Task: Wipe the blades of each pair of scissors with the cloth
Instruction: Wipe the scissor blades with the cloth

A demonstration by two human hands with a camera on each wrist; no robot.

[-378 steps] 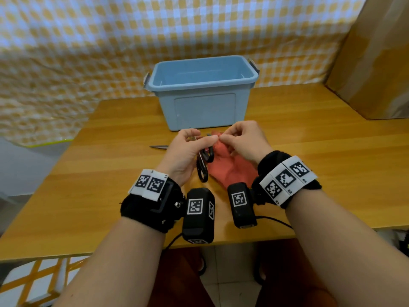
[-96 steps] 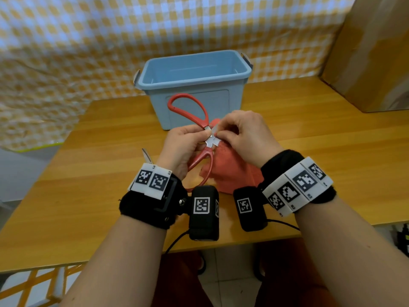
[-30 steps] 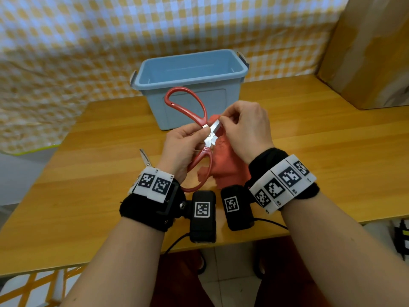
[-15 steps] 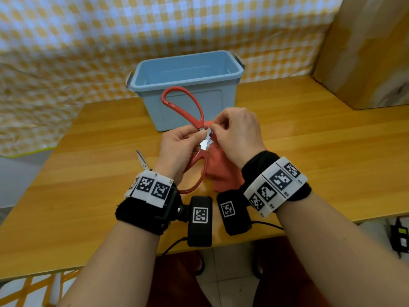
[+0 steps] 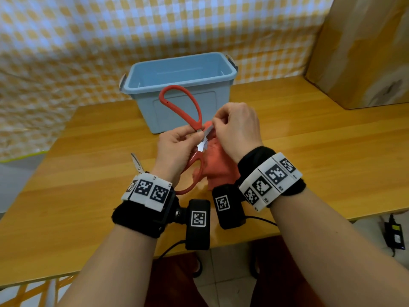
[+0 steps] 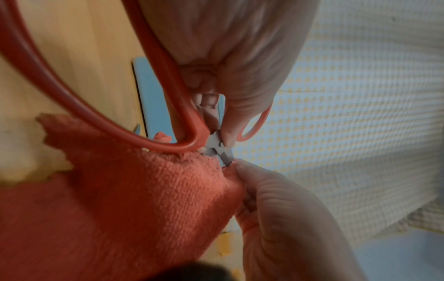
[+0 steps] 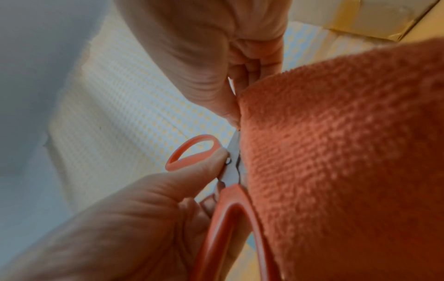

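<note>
The left hand [image 5: 177, 149] pinched the red scissors [image 5: 183, 109] at the pivot, while just beyond it the right hand [image 5: 238, 129] pinched the cloth [image 5: 218, 171] around one blade

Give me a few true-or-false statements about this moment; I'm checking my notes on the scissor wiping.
1. The left hand holds the red-handled scissors near the pivot. True.
2. The right hand pinches the red cloth around a blade. True.
3. The blue bin has scissors in it. False: none are visible in the part of its inside that shows.
4. The scissors' blades are closed together. False: they are spread open.
5. Another pair of scissors lies on the table. True.
</note>
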